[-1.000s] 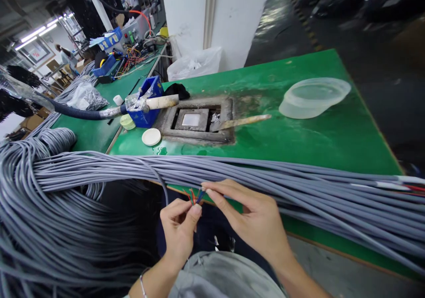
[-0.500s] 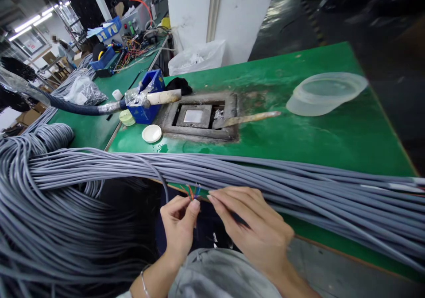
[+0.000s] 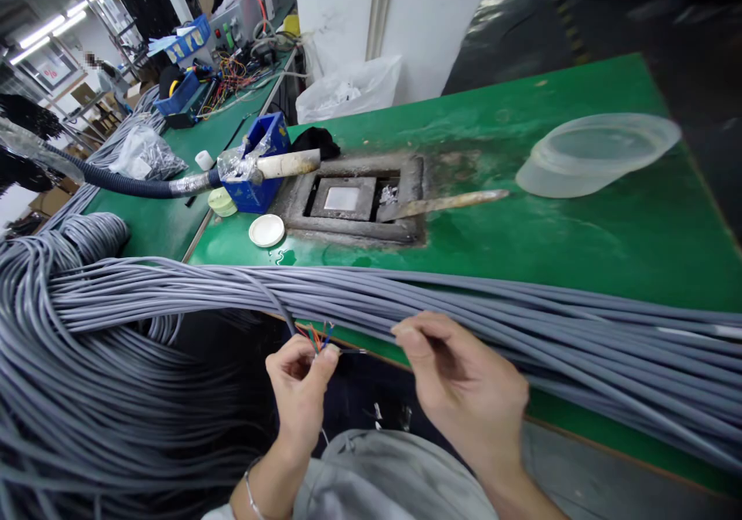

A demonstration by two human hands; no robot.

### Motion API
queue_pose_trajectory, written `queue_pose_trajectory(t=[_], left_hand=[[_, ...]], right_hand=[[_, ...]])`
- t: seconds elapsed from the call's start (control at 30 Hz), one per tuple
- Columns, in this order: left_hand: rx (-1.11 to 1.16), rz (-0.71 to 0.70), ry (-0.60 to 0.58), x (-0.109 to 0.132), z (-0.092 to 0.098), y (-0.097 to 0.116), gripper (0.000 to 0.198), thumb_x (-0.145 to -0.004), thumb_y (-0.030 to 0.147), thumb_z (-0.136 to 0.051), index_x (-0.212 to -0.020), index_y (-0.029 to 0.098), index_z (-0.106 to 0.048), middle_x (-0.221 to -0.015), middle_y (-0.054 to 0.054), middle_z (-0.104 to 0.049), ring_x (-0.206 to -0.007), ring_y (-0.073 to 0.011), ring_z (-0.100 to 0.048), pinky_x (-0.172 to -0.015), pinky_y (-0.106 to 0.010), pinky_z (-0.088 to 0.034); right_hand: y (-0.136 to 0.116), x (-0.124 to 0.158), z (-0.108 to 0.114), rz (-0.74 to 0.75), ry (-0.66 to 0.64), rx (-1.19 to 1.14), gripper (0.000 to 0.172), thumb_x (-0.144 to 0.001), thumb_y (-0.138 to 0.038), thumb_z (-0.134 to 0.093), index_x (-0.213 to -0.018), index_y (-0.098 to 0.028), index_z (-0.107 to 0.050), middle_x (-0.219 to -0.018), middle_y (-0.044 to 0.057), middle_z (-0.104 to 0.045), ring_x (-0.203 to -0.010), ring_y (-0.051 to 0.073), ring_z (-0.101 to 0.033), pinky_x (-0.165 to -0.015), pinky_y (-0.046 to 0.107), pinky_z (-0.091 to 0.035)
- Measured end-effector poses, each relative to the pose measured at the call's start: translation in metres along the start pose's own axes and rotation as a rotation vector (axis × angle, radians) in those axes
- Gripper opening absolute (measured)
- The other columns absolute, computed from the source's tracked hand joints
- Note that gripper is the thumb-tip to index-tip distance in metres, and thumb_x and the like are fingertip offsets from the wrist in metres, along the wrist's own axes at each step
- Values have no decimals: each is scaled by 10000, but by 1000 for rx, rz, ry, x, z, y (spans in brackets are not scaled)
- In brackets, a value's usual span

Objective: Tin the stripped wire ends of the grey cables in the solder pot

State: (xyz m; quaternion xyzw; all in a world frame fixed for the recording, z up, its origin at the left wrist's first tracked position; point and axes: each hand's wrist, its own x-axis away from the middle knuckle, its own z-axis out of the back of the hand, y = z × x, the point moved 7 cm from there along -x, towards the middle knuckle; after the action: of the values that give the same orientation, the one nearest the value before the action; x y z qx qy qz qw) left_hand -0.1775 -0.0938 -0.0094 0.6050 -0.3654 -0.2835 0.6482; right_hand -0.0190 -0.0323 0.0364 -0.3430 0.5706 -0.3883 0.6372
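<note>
Lower centre: your left hand (image 3: 298, 389) is clamped, thumb against finger, on the coloured wires (image 3: 316, 340), whose ends fan out above the grip. A dark wire (image 3: 351, 351) now sticks out rightward from that pinch, its tip pale. One second ago your right hand (image 3: 472, 389) had its fingertips at a blue wire beside the left thumb; now it is well apart to the right, fingers curled, the near stretch of the bundle behind it. Cannot tell whether anything sits between its fingertips.

The grey bundle (image 3: 371, 292) crosses mid-frame, lying between your hands and the items on the bench (image 3: 580, 249); its coils (image 3: 86, 365) fill the lower left. One cable (image 3: 281, 310) bends off it toward your left hand.

Beyond, centre: white lid (image 3: 267, 231), then the sooty frame (image 3: 417, 230) around a metal block (image 3: 342, 198). A scraper (image 3: 446, 203) rests with its blade over the frame's right side. A pipe (image 3: 290, 164) juts from the blue bin (image 3: 255, 188) over the frame's upper left. Clear tub (image 3: 603, 153) at right.

Farther: plastic bag (image 3: 348, 95) against the white pillar (image 3: 336, 10); a person (image 3: 110, 79), upper left.
</note>
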Motion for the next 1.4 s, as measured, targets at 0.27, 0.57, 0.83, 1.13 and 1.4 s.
queue_pose_trajectory(t=[0.27,0.57,0.83,1.13,1.4], left_hand=[[39,-3,-48,-9,-7,8,494,-655,500,-753,-463,143,-470,-485,53,-322,-434,-36,-223,-392,-208,-167],[68,76,-24,-15,-10,7,553,-645,492,-768,-450,149,-380,-481,70,-258,-428,-25,-184,-393,-200,-143],[0,-107,3,-22,-20,20,444,-703,413,-736,-466,145,-474,-498,49,-326,-468,-57,-251,-428,-211,-215],[43,-97,66,-21,-15,23,518,-667,515,-719,-436,159,-421,-470,46,-320,-445,-57,-256,-429,-227,-211],[165,-28,56,-15,-3,9,543,-660,494,-758,-470,152,-381,-497,64,-305,-423,-25,-205,-397,-203,-165]], right_hand=[[1,-2,-15,-23,-237,-65,82,-897,-239,-585,-862,-209,-653,-750,22,-641,-652,140,-592,-528,217,-477],[-3,-10,-13,59,-102,-7,121,-880,-98,-578,-882,-213,-616,-759,8,-643,-661,133,-594,-610,248,-493],[-10,-16,-1,130,-13,139,135,-900,-93,-533,-835,-210,-544,-679,0,-562,-587,128,-542,-546,246,-459],[9,3,-4,-1,-66,90,130,-904,-231,-596,-1029,-250,-625,-878,24,-673,-691,165,-625,-724,280,-514],[6,-5,-16,37,-87,47,69,-889,-177,-592,-866,-217,-644,-781,-1,-668,-654,124,-629,-620,196,-515]])
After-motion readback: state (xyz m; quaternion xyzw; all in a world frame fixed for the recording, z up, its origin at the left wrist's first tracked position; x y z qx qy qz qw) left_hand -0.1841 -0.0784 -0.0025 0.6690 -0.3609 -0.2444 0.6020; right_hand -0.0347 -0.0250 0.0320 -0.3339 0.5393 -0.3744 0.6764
